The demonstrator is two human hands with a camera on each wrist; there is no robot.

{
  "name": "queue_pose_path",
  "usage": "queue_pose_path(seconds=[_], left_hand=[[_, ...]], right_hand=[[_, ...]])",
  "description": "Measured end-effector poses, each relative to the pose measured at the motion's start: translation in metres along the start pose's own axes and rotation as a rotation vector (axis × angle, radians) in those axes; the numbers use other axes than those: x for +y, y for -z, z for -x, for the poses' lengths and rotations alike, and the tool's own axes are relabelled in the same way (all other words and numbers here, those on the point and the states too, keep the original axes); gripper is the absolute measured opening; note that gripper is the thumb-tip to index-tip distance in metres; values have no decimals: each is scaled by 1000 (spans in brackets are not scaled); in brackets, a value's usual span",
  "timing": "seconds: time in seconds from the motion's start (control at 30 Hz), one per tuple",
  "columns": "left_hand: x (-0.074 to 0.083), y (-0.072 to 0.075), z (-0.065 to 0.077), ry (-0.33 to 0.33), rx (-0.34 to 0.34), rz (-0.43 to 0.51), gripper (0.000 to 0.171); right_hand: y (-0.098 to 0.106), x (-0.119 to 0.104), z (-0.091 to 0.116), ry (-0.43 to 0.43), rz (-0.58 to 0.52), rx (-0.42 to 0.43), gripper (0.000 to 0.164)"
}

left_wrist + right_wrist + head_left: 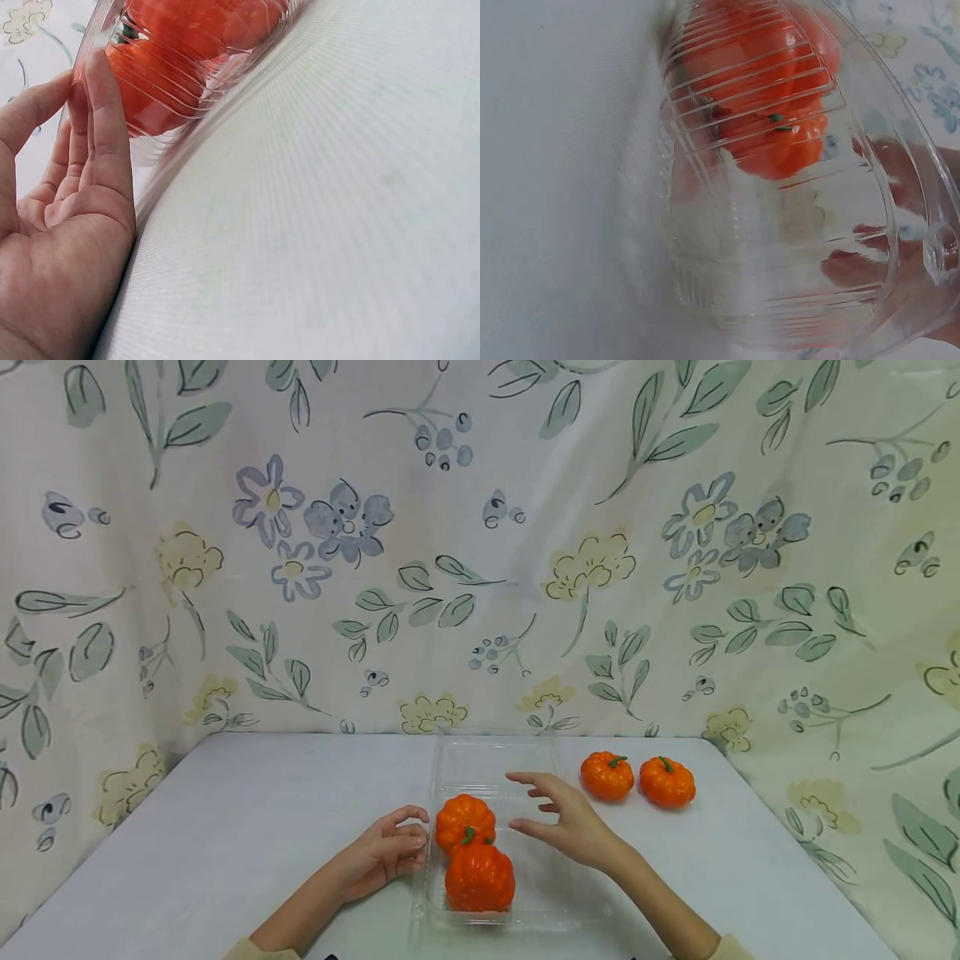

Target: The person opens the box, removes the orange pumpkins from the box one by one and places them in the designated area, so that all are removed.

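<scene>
Two small orange pumpkins sit in the left side of a clear plastic container, the near pumpkin and the far pumpkin. Against the container's left rim, my left hand pinches the edge between thumb and fingers. My right hand hovers over the container's right part, fingers spread apart and nothing between them. The right wrist view shows the pumpkins through the ribbed plastic wall, with the right hand partly seen through it.
The container's clear lid lies folded back behind it. Toward the back right, two more pumpkins, one on the left and one on the right, rest on the white table. A floral curtain hangs behind and along the sides.
</scene>
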State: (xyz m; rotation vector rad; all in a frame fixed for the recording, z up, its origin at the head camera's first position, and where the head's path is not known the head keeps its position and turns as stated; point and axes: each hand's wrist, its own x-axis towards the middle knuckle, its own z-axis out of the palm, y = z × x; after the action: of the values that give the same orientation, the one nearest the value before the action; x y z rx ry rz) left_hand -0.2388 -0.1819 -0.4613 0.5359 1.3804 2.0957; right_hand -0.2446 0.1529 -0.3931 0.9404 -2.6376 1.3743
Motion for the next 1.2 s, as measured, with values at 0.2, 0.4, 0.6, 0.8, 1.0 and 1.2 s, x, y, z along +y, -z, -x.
queue_pose_path(seconds=[0.2, 0.4, 0.6, 0.8, 1.0, 1.2], left_hand=[[0, 0, 1, 10, 3, 1, 21], [1, 0, 4, 14, 25, 7, 21], [1, -1, 4, -2, 4, 25, 22], [1, -2, 2, -6, -5, 19, 21], [2, -3, 1, 6, 1, 17, 21], [2, -3, 1, 8, 6, 11, 20]], right_hand=[[-4, -1, -1, 12, 15, -6, 58], [-10, -1, -3, 10, 12, -45, 58], [-14, -2, -2, 0, -11, -72, 58], [-16, -1, -5, -9, -45, -103, 58], [-18, -2, -10, -3, -65, -144, 59], [-16, -4, -18, -24, -68, -184, 57]])
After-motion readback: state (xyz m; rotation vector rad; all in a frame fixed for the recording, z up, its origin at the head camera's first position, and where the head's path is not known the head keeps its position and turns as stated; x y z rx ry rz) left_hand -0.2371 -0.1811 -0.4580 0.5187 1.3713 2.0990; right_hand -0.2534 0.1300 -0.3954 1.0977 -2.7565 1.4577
